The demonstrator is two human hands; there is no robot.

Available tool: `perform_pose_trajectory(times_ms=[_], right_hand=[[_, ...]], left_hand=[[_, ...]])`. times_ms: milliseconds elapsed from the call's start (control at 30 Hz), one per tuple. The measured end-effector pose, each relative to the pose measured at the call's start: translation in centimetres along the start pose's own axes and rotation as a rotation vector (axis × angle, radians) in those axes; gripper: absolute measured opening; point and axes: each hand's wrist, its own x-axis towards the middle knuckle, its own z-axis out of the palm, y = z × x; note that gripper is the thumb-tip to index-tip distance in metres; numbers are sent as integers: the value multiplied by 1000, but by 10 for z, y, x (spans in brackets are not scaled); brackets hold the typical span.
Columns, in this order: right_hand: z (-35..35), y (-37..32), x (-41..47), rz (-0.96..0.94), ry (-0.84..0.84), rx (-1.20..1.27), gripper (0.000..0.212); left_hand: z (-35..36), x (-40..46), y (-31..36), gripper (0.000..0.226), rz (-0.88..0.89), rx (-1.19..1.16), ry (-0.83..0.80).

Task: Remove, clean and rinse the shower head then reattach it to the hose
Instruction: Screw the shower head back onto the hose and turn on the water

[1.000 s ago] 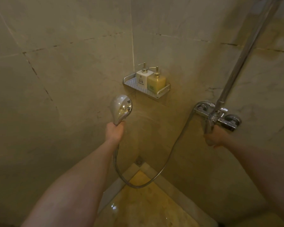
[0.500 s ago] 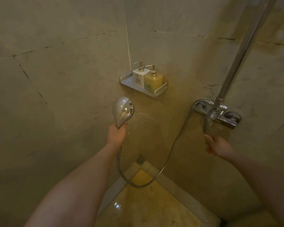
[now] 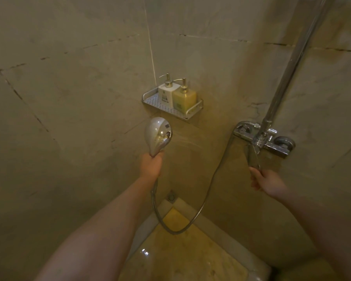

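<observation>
Two hands reach into the shower corner in the head view. The left hand is closed round the handle of the shower head, fingers wrapped tight; the chrome back of the head faces the camera, so its spray face is hidden, and the handle is mostly covered by the fist. From under that hand the hose drops, loops low toward 6 o'clock above the floor, then climbs toward 2 o'clock to the tap on the wall.

At 3 o'clock from the shower head, the right hand has its fingers curled at the lower end of the tap lever; the lever is blurred, and how firmly they hold it is hard to make out.

At 12 o'clock from the shower head, a metal shelf carries a white bottle touching a yellow bottle. A drain sits in the floor corner, and a chrome pipe rises from the tap, cut off at the top edge.
</observation>
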Motion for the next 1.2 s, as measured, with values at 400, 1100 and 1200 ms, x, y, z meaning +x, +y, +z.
perform_pose_trajectory(times_ms=[400, 1100, 1200], right_hand=[[6, 3, 5, 320, -24, 112, 40], [-77, -132, -85, -378, -47, 391, 32], [-93, -131, -91, -319, 30, 440, 23]], left_hand=[[41, -22, 31, 12, 58, 29, -168], [160, -137, 157, 17, 558, -136, -621], [176, -137, 175, 21, 569, -72, -665]])
